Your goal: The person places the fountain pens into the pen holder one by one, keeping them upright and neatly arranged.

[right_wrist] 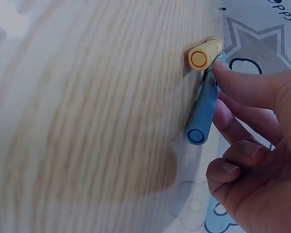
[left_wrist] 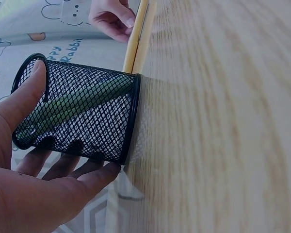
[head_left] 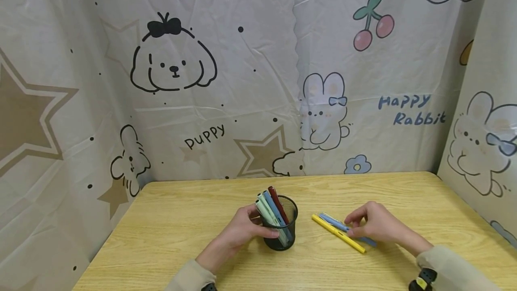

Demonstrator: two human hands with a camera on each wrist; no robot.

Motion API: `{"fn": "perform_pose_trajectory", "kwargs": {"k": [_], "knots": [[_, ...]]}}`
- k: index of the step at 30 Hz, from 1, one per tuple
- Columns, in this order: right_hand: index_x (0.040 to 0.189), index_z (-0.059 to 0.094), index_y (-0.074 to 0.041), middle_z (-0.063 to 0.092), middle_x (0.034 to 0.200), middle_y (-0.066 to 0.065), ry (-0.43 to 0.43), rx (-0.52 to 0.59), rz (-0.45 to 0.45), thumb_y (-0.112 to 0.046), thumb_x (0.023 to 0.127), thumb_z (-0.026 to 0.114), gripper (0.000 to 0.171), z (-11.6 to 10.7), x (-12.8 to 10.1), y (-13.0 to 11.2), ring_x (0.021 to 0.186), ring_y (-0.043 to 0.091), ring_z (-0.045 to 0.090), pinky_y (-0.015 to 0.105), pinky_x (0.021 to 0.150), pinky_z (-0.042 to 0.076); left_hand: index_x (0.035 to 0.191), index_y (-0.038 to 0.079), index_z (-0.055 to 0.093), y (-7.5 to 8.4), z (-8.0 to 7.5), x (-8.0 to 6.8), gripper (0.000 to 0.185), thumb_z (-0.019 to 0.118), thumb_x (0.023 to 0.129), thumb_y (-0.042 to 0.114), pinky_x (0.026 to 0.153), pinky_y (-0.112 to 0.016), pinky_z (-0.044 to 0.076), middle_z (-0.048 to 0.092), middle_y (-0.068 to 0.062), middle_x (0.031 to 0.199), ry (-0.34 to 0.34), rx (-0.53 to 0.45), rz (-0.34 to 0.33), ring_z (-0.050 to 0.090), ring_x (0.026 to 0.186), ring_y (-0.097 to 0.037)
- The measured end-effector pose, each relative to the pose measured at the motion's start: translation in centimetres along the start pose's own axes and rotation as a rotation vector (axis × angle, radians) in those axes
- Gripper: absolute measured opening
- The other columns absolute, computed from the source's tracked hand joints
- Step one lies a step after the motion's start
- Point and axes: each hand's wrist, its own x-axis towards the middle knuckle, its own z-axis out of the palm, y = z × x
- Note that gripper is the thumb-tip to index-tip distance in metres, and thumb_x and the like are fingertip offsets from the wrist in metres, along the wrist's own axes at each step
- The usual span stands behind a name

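1. Head view: the left hand point(head_left: 238, 232) wraps its grip round the black mesh cup point(head_left: 282, 230), steadying it near the bench's point(head_left: 169, 228) front edge.
2. The right hand point(head_left: 373, 226) pinches the blue pen point(head_left: 335, 224), lying beside the yellow pen point(head_left: 337, 233), toward the right edge.
3. Pens point(head_left: 271, 208) lean inside the cup.

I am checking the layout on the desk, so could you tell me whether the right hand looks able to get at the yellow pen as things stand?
Probably yes. The right hand already pinches the blue pen, and the yellow pen lies right beside it on the table, with nothing over it.
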Motion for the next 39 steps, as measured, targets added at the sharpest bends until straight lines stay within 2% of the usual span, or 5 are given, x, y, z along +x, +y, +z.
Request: {"fn": "perform_pose_trajectory", "kwargs": {"k": [9, 16, 21, 31, 39], "knots": [[0.096, 0.083, -0.01, 0.069, 0.077, -0.006, -0.005, -0.011, -0.01, -0.013, 0.083, 0.09, 0.015, 0.1, 0.1, -0.2, 0.068, 0.012, 0.055, 0.026, 0.06, 0.045, 0.135, 0.001, 0.067, 0.0, 0.0, 0.0, 0.064, 0.091, 0.076, -0.003, 0.108, -0.042, 0.05, 0.071, -0.008, 0.127, 0.004, 0.001, 0.004, 0.062, 0.126, -0.03], [0.095, 0.083, -0.009, 0.069, 0.076, -0.006, 0.014, -0.022, -0.006, -0.012, 0.083, 0.089, 0.014, 0.1, 0.2, 0.1, 0.067, 0.012, 0.056, 0.026, 0.06, 0.046, 0.134, 0.002, 0.067, 0.1, 0.1, 0.0, 0.062, 0.091, 0.077, -0.003, 0.104, -0.038, 0.052, 0.072, -0.008, 0.125, 0.004, -0.004, -0.003, 0.063, 0.123, -0.028], [0.097, 0.083, -0.007, 0.068, 0.076, -0.007, 0.021, -0.025, -0.018, -0.012, 0.084, 0.088, 0.015, -0.2, 0.2, 0.3, 0.067, 0.011, 0.055, 0.026, 0.06, 0.046, 0.133, 0.001, 0.067, 0.2, 0.1, 0.0, 0.061, 0.091, 0.077, -0.003, 0.102, -0.037, 0.053, 0.072, -0.008, 0.124, 0.004, -0.006, -0.01, 0.064, 0.12, -0.027], [0.103, 0.083, -0.006, 0.067, 0.077, -0.006, 0.008, -0.015, 0.007, -0.02, 0.081, 0.093, 0.028, -0.1, 0.2, 0.6, 0.069, 0.012, 0.054, 0.026, 0.061, 0.043, 0.135, 0.002, 0.067, 0.1, 0.0, 0.0, 0.063, 0.091, 0.077, -0.003, 0.108, -0.042, 0.05, 0.071, -0.008, 0.127, 0.008, 0.006, -0.012, 0.061, 0.127, -0.03], [0.104, 0.083, -0.004, 0.069, 0.08, -0.005, 0.029, 0.008, 0.011, -0.018, 0.08, 0.093, 0.029, 0.1, 0.2, 0.8, 0.07, 0.012, 0.054, 0.026, 0.06, 0.043, 0.135, 0.002, 0.067, 0.1, 0.1, -0.1, 0.063, 0.091, 0.077, -0.003, 0.106, -0.04, 0.051, 0.071, -0.008, 0.126, 0.007, 0.004, -0.011, 0.062, 0.125, -0.029]]}}
